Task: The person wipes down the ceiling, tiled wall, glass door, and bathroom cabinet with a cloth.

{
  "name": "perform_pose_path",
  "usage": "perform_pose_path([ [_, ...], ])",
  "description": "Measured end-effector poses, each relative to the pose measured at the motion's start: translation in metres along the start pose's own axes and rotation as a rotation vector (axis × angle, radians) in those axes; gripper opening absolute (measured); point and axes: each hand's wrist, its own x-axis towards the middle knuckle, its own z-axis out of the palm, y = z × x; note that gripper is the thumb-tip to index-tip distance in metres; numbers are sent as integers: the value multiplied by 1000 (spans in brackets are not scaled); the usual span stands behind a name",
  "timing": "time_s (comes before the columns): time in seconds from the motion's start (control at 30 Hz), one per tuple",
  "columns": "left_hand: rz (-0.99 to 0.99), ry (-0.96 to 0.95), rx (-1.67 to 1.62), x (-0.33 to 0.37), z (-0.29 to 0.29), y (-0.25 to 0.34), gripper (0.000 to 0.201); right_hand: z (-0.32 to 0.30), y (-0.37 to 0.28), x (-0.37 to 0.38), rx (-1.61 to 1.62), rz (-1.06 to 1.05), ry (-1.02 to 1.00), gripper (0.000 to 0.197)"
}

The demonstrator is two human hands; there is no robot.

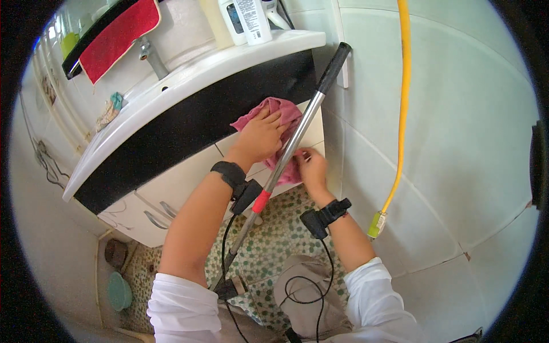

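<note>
A pink cloth (275, 105) lies bunched against the front of the washbasin cabinet (177, 166), over its black upper band and a pale door. My left hand (262, 136) presses on the cloth from above, its fingers bent over it. Lower down, my right hand (314, 169) has curled fingers at the cloth's right edge, just right of a metal pole (297, 132). That pole, with its black grip and red collar, slants in front of the cloth and hides part of it. Black straps with small boxes sit on both wrists.
Bottles (251, 23) stand on the white basin (229, 57), beside a tap (152, 58) and a red towel (121, 39). A yellow hose (404, 103) hangs at the right wall. On the mosaic floor (280, 223) at the left is a green bowl (119, 291).
</note>
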Motion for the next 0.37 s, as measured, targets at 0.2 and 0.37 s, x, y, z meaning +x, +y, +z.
perform_pose_path([
  [0.2,-20,-133,-147,-6,-1,5,36,-8,-26,23,11,-238,244,11],
  [0.37,-16,2,-101,-39,12,14,47,16,0,24,493,-172,4,27],
])
